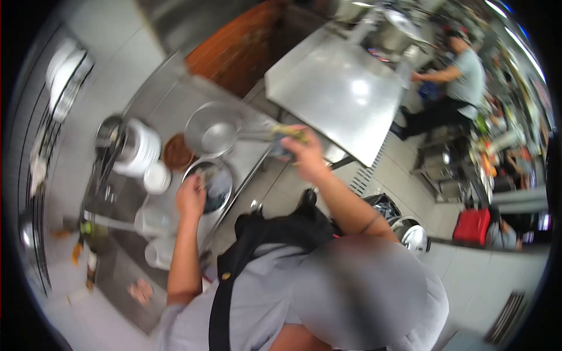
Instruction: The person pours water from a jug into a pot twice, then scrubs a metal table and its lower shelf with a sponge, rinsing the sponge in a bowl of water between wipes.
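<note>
My left hand is at the near rim of a round metal bowl on the steel counter; its fingers are bent, and what they hold, if anything, is too small to name. Beyond the counter's edge, my right hand is closed around something greenish-yellow and dark, blurred by motion. A shiny metal pan lies on the counter between the hands, its handle stretching toward my right hand. Whether that hand grips the handle is unclear.
White plates are stacked beside a brown basket. White containers stand nearer the sink. A steel table is across the aisle, with a large pot. A person stands beyond it.
</note>
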Demonstrator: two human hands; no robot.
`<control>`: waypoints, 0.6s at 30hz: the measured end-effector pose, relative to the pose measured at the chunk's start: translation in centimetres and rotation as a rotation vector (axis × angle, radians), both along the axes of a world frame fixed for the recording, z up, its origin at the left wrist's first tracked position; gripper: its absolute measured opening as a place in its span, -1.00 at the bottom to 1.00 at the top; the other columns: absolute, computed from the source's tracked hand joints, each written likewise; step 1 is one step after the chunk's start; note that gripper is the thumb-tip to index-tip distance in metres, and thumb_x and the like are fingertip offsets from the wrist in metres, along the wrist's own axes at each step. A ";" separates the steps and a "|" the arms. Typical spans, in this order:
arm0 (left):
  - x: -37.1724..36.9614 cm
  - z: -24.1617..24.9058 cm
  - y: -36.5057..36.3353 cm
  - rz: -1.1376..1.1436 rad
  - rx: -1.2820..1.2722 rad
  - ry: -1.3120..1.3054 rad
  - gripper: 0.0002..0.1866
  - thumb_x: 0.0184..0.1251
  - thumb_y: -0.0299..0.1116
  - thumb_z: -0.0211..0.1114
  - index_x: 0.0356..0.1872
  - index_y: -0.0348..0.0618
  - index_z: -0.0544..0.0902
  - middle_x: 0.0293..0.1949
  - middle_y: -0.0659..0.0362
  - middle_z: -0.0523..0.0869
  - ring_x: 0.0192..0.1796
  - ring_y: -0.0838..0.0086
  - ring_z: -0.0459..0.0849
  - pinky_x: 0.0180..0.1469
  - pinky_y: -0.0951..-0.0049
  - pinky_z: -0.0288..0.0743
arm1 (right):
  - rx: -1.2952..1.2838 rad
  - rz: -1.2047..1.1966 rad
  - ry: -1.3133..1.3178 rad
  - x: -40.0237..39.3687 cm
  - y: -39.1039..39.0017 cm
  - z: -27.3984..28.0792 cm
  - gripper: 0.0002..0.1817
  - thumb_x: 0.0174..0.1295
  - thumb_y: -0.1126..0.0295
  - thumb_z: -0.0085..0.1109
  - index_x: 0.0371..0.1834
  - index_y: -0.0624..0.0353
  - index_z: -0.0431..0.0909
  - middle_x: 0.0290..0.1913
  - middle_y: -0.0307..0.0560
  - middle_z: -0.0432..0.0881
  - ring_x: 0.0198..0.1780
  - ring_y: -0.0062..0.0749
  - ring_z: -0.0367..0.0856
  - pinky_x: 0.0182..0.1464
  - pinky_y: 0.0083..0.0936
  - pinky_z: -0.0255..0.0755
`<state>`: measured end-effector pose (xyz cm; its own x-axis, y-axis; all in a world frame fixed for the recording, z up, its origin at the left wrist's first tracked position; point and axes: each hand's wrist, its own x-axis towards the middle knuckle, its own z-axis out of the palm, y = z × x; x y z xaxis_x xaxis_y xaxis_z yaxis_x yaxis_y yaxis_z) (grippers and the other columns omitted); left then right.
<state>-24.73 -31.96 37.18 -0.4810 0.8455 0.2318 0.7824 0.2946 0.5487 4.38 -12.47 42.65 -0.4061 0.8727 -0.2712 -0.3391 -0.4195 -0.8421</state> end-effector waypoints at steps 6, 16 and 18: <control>1.1 -5.0 2.3 -0.201 -0.784 0.008 -0.20 0.40 -0.27 0.20 0.66 0.05 0.16 0.54 -0.12 0.38 0.48 0.00 0.49 0.51 0.08 0.35 | 0.060 -0.013 -0.010 6.2 4.4 0.2 -0.58 0.35 0.55 0.28 0.26 0.20 0.48 0.08 -0.06 0.66 0.03 -0.32 0.70 -0.01 -0.35 0.64; 2.2 -1.7 3.9 0.343 -0.220 0.021 -0.74 0.34 -0.36 0.34 0.01 -0.02 0.78 -0.01 -0.12 0.78 0.04 -0.09 0.74 0.04 -0.03 0.59 | 0.015 0.314 -0.061 9.6 11.0 -2.6 -0.60 0.35 0.59 0.26 0.23 0.24 0.47 0.05 -0.12 0.64 0.03 -0.46 0.63 0.13 -0.49 0.53; 2.8 -1.8 4.1 0.307 -0.165 0.061 -0.74 0.30 -0.34 0.41 0.00 -0.05 0.77 -0.15 -0.10 0.81 -0.07 -0.07 0.77 -0.02 0.01 0.61 | 0.024 0.343 -0.090 9.6 12.1 -2.8 -0.61 0.34 0.59 0.27 0.22 0.23 0.48 0.04 -0.14 0.63 0.05 -0.48 0.60 0.16 -0.50 0.49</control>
<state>-21.88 -27.83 35.35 -0.7081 0.6920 0.1407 0.6735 0.6019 0.4290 14.00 -0.37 39.84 -0.6518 0.6965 -0.3000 -0.1061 -0.4754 -0.8734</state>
